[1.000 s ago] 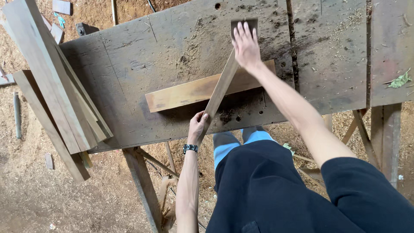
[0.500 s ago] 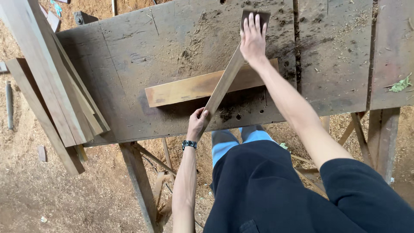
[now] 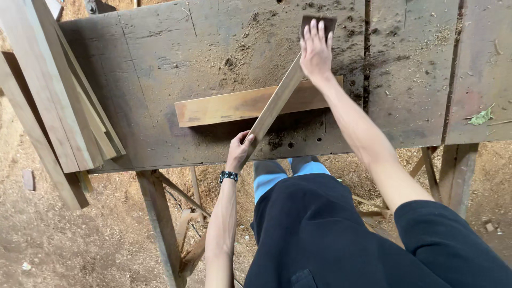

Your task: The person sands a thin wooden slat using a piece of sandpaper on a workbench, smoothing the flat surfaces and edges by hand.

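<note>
A narrow wooden slat [image 3: 277,101] lies slanted across a wider, lighter plank [image 3: 234,105] on a worn wooden workbench [image 3: 176,48]. My left hand [image 3: 240,151], with a dark watch at the wrist, grips the slat's near end at the bench's front edge. My right hand [image 3: 316,50] rests flat, fingers spread, on the slat's dark far end. The wide plank lies crosswise under the slat, roughly parallel to the bench's front edge.
Several long boards [image 3: 58,101] lean stacked at the bench's left side. A dark gap [image 3: 367,53] runs between bench planks right of my right hand. A green leaf [image 3: 481,116] lies at the far right. Sawdust covers the ground [image 3: 80,240] among the bench legs [image 3: 157,218].
My right hand slid farther along the slat toward its far end. My left hand keeps its hold on the near end. The view shifted slightly.
</note>
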